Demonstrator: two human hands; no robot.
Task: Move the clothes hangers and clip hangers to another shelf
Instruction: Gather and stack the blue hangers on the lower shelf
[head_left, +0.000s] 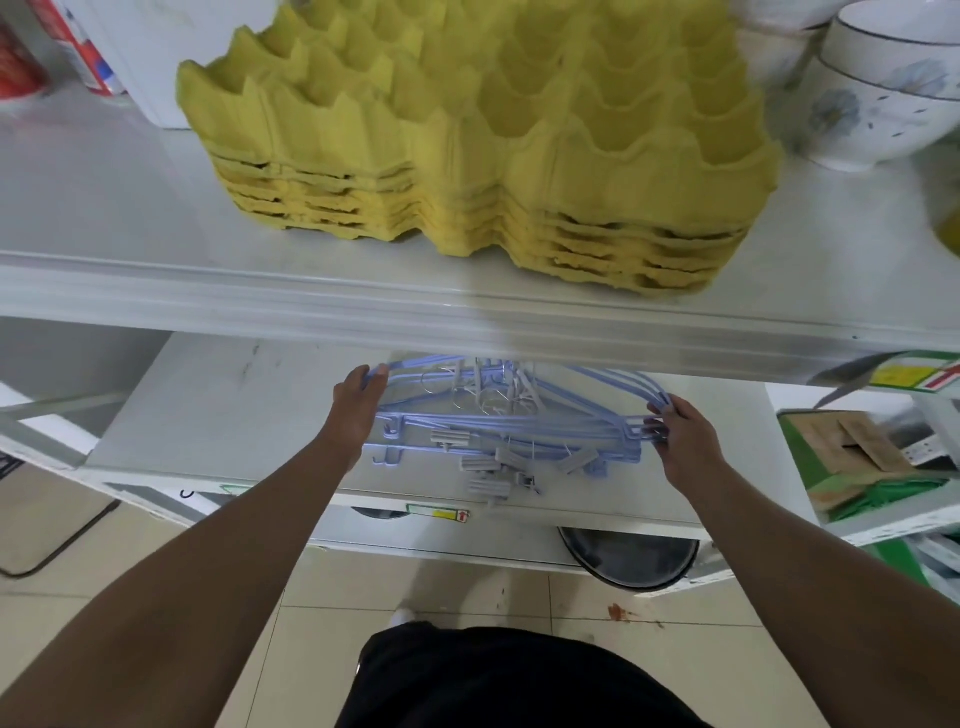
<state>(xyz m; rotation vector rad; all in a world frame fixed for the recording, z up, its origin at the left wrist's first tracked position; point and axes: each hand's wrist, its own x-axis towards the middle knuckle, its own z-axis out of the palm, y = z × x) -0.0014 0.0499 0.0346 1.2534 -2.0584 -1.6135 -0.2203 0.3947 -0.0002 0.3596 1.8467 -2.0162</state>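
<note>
Black clothing (498, 680) on the person fills the near bottom edge, with both bare forearms reaching away from it toward a white lower shelf (218, 415).

On the left, the left hand (356, 405) has its fingers curled around the left end of a bundle of pale blue clothes hangers (415, 415). The bundle lies across the middle of the lower shelf, its far part hidden under the front lip of the upper shelf (156, 291). Among the blue frames sit thin metal hooks, and along the near side of the bundle lie the clip hangers (488, 467), their grey ribbed clips spread out on the shelf surface toward its near edge.

At the right end of the bundle, the right hand (685, 431) pinches the stacked hanger ends between fingers and thumb.

Above, on the upper shelf, a stack of yellow egg trays (467, 130) takes up the centre, with red and white packaging (62, 57) at the far left and white patterned bowls (883, 88) at the far right. Right of the lower shelf, a green box (852, 457) rests on a neighbouring rack. Below the lower shelf, a dark round pan (628, 558) shows over the tiled floor (467, 597).
</note>
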